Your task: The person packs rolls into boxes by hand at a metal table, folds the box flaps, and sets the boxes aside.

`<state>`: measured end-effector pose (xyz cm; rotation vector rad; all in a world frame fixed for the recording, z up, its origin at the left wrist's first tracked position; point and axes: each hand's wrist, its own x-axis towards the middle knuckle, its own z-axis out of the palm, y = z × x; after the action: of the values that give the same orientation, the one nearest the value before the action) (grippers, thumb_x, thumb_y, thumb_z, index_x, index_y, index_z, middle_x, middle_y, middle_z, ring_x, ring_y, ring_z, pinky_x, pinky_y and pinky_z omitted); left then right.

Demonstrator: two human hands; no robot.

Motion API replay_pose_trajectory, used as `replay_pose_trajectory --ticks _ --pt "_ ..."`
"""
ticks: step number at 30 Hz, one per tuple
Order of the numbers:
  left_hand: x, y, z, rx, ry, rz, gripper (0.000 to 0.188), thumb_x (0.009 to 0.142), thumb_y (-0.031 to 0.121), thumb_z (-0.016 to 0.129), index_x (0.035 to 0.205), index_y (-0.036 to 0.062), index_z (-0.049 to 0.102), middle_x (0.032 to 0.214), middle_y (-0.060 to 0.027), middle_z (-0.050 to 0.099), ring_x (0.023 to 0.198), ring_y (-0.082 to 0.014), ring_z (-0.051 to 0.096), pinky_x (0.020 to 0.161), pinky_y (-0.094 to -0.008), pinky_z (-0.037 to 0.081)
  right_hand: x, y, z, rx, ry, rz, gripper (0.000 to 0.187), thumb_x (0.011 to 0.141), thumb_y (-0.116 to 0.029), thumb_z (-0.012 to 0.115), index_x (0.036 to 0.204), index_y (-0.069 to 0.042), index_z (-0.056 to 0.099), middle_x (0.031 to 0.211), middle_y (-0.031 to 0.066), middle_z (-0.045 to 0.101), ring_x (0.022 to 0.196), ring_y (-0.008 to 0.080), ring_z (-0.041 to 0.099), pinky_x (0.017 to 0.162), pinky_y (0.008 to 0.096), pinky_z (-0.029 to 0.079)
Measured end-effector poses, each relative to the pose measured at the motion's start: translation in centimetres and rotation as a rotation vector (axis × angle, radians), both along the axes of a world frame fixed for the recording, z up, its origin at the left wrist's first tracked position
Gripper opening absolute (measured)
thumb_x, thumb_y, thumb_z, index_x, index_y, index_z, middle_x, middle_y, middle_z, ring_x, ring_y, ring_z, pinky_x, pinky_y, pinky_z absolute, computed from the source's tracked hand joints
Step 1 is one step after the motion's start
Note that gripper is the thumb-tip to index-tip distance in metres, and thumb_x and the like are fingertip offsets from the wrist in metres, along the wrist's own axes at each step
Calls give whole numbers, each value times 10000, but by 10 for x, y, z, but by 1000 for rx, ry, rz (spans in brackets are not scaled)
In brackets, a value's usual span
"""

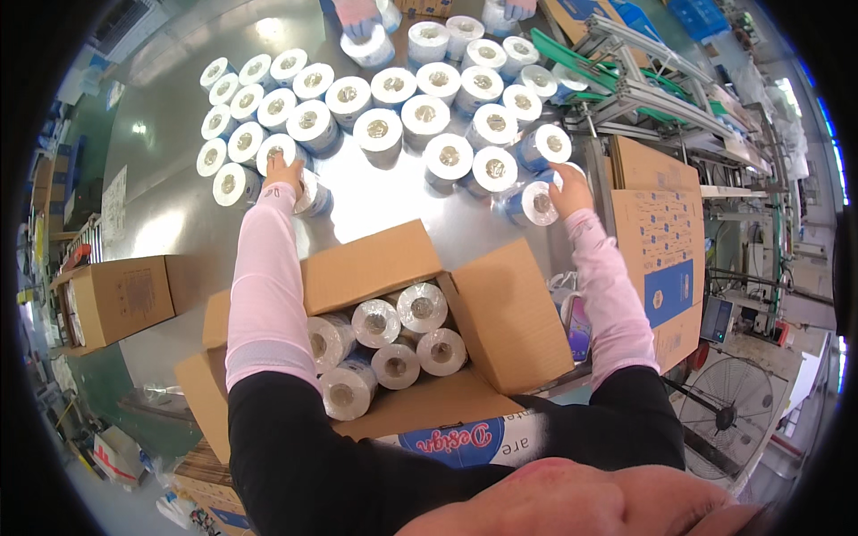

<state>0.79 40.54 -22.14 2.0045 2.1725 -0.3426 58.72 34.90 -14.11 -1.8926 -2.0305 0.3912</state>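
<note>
Many white paper rolls [377,130] wrapped in clear film with blue on their sides stand on a shiny metal table. My left hand [284,173] reaches over the left group, its fingers curled at a paper roll [273,150], with another roll beside the wrist. On the right, my right hand [572,191] has its fingers bent around a tilted paper roll [540,205] near the table's edge; part of the grip is hidden. Between my arms, close to my body, an open cardboard box [371,275] holds several rolls lying with their ends up.
Across the table, another person's gloved hand [359,20] touches a roll. A metal frame with green strips [617,80] borders the right side, above flattened cardboard [657,214]. A phone [578,330] lies right of the box. Another carton [125,299] stands left; a fan [726,415] is lower right.
</note>
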Motion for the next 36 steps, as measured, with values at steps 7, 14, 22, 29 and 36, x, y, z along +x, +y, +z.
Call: replay_pose_trajectory --ticks 7,14,22,29,36 --pt "29 11 34 -184 81 114 459 762 326 686 1202 207 640 1289 -185 530 1217 -367 497 1014 -409 445 -11 6 -62 -275 -513 -296 391 755 -281 683 1104 -113 634 1300 267 422 1237 437 392 1010 503 366" --pt "5 -27 85 58 -537 354 617 717 460 666 1192 68 634 1120 -169 673 1073 -262 632 950 -325 464 -62 -68 -57 -226 -443 -178 341 704 -323 718 972 -114 699 1101 182 536 1138 375 473 921 489 383" --pt "106 -169 271 181 -1449 -429 411 853 130 666 1234 9 575 1181 -117 646 1095 -183 605 954 -318 475 23 -91 -30 71 808 -241 241 867 -207 636 1045 -56 692 1087 133 678 835 281 684 670 376 544" --pt "136 -336 229 -206 -1095 36 338 765 181 685 1089 83 675 998 -178 604 933 -308 595 792 -389 486 -97 -107 200 -396 1076 846 389 767 -181 713 1137 -84 645 1095 79 619 1034 253 597 883 354 480" --pt "150 -368 210 69 -519 -512 452 727 206 704 1168 129 643 1154 -224 549 1153 -427 469 987 -503 396 -205 -234 154 101 -281 1092 292 702 -170 663 982 -87 678 1023 174 574 1044 342 533 960 499 381"
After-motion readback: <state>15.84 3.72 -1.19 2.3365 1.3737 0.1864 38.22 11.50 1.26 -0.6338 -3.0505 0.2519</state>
